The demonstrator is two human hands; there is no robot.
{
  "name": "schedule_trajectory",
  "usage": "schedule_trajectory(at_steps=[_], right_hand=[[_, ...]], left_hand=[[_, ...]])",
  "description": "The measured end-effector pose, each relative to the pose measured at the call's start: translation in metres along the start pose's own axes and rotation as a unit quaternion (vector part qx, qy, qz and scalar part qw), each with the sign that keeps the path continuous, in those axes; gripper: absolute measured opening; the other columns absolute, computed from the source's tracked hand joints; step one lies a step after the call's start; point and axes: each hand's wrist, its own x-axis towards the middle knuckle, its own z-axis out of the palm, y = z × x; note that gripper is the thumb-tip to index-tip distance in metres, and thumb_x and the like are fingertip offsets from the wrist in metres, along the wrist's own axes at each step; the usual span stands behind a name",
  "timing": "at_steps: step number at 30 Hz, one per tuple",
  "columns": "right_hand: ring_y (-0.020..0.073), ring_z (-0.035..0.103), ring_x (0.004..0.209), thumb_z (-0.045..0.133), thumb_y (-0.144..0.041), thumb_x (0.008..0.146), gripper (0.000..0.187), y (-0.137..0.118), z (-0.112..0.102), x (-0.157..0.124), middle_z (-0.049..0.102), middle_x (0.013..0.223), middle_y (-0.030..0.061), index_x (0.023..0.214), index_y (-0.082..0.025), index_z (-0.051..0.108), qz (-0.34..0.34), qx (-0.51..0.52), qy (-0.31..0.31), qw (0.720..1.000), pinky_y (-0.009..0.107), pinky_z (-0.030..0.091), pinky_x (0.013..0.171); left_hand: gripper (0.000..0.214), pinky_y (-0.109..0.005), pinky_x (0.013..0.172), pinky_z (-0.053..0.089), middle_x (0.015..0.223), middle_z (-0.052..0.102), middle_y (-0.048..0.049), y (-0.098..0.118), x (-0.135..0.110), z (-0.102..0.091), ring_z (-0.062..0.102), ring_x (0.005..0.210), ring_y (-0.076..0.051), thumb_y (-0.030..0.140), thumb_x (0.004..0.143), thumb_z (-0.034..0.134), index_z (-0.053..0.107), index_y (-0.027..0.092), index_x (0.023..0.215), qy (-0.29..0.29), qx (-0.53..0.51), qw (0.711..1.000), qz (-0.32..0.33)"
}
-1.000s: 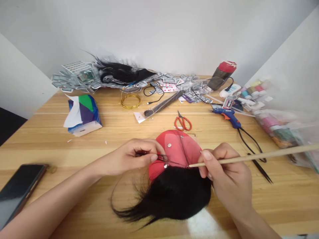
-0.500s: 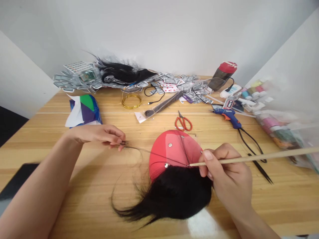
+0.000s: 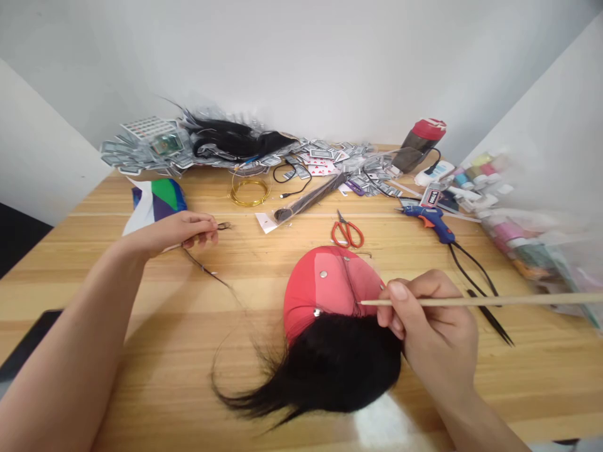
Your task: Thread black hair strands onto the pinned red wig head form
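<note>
A red dome-shaped pad [image 3: 301,282] with silver pins sits on the table, its near side covered by black hair [image 3: 348,367]. My right hand [image 3: 433,333] is closed around a long, thin wooden stick [image 3: 499,301], whose tip meets fine dark strands at the hair's upper edge. What the tip is made of is too small to tell. Left of the pad, my left hand [image 3: 188,232] pinches a thin strand of dark hair [image 3: 202,267]; one end sticks out past the fingers and the rest trails down toward the pad.
Red-handled scissors [image 3: 347,231] lie behind the pad. A blue glue gun [image 3: 431,220] and black tweezers [image 3: 494,323] are at the right. Gold wire [image 3: 249,193], a bagged hair bundle [image 3: 311,198] and scattered playing cards [image 3: 323,164] lie further back. At left are a coloured packet [image 3: 153,204] and a dark flat object [image 3: 31,345].
My left hand has moved left and away from me, and its strand no longer stretches taut to the pad. The stick in my right hand has swung nearer level, its tip slightly higher.
</note>
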Motion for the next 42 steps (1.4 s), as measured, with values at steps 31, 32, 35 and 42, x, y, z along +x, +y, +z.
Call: schedule_trajectory(at_steps=[31,32,35,42], right_hand=[[0.0313,0.070,0.084,0.066,-0.048,0.090,0.014,-0.030,-0.053,0.135,0.079,0.092,0.0027,0.085,-0.035,0.067,-0.039,-0.031,0.108,0.993,0.048,0.051,0.069],[0.0327,0.071,0.090,0.065,-0.048,0.091,0.013,-0.027,-0.059,0.135,0.078,0.095,0.0025,0.085,-0.036,0.067,-0.031,-0.033,0.116,0.992,0.051,0.052,0.076],[0.0345,0.071,0.102,0.065,-0.044,0.091,0.013,-0.015,-0.072,0.128,0.078,0.100,0.0029,0.081,-0.036,0.064,-0.003,-0.037,0.136,0.990,0.057,0.052,0.088],[0.0314,0.063,0.123,0.069,-0.039,0.091,0.012,-0.009,-0.092,0.083,0.072,0.126,0.0060,0.098,-0.030,0.066,-0.036,-0.198,0.079,0.976,0.052,0.046,0.107]], left_hand=[[0.033,-0.020,0.050,0.050,0.096,0.079,-0.0056,0.096,-0.077,0.083,0.078,0.085,-0.022,0.044,0.098,0.055,0.055,0.020,0.075,0.106,-0.194,0.951,0.217],[0.034,-0.021,0.050,0.050,0.096,0.080,-0.0057,0.096,-0.077,0.084,0.078,0.084,-0.022,0.045,0.098,0.054,0.055,0.020,0.075,0.107,-0.187,0.953,0.214],[0.032,-0.020,0.045,0.047,0.094,0.080,-0.0059,0.094,-0.074,0.084,0.078,0.083,-0.023,0.043,0.098,0.054,0.052,0.021,0.075,0.113,-0.179,0.958,0.194],[0.029,-0.020,0.034,0.034,0.084,0.080,-0.0053,0.095,-0.072,0.078,0.079,0.084,-0.027,0.035,0.097,0.050,0.041,0.023,0.073,0.137,-0.236,0.953,0.133]])
